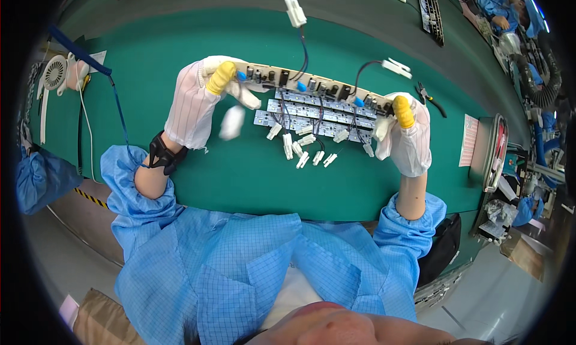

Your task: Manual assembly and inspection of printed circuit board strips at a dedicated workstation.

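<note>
My left hand (211, 96) and my right hand (409, 132), in white gloves with yellow thumb covers, are closed on the two ends of a long, narrow circuit board (324, 86). Capacitors and blue discs line the board. Dark wires run from it to a white connector (295, 12) beyond its far edge and a forked white connector (396, 68) at the right. Below my left fingers a white object (232, 122) is smeared by motion. Under the held board, several similar strips (327, 113) lie side by side, with wired white connectors (303, 142) toward me.
Side cutters (431, 99) lie right of my right hand. Farther right are a printed sheet (470, 140) and a metal tray (495, 153). A small fan (56, 73) stands at left. A blue cord (120, 111) runs toward my black wristband (165, 154). More boards (431, 15) lie beyond the mat.
</note>
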{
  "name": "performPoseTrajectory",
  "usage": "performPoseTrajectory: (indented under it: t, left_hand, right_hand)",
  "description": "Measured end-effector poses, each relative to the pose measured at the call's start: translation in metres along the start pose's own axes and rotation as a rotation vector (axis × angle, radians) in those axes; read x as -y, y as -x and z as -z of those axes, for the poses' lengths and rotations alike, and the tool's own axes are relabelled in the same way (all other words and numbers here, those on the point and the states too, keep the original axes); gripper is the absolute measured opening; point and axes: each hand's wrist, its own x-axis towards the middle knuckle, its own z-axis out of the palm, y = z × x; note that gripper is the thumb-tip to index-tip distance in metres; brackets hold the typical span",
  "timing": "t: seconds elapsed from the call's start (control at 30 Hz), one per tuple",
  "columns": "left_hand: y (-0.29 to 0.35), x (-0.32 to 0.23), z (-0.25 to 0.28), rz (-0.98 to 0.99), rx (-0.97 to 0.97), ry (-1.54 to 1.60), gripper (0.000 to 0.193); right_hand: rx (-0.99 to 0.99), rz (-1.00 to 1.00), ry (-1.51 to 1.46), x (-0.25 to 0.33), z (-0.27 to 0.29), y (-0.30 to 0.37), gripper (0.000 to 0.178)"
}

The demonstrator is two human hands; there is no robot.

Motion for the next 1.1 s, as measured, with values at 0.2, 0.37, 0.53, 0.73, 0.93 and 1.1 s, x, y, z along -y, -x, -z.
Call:
performPoseTrajectory:
  t: [0.2, 0.37, 0.53, 0.73, 0.93, 1.1]
  left_hand:
    - [-0.005, -0.007, -0.013, -0.117, -0.159, -0.134, 0.036]
    - [-0.002, -0.012, -0.018, -0.047, -0.2, -0.139, 0.048]
    - [-0.003, 0.001, -0.003, -0.105, -0.034, -0.047, 0.049]
    - [-0.009, -0.007, -0.026, -0.009, 0.141, 0.721, 0.047]
    - [-0.042, 0.0, 0.002, -0.095, -0.061, 0.557, 0.043]
    - [-0.077, 0.051, 0.051, -0.264, -0.336, -0.178, 0.06]
  right_hand:
    - [0.078, 0.265, 0.24, -0.009, 0.004, -0.008, 0.028]
    - [0.209, -0.023, -0.314, -0.012, 0.004, -0.005, 0.035]
    - [0.041, -0.186, -0.201, -0.013, 0.004, -0.007, 0.044]
    - [0.116, -0.096, -0.221, 0.004, -0.001, -0.004, 0.049]
    - [0.118, 0.1, -0.399, 0.0, 0.003, -0.011, 0.055]
    - [0.115, 0.066, -0.148, 0.008, -0.004, -0.017, 0.078]
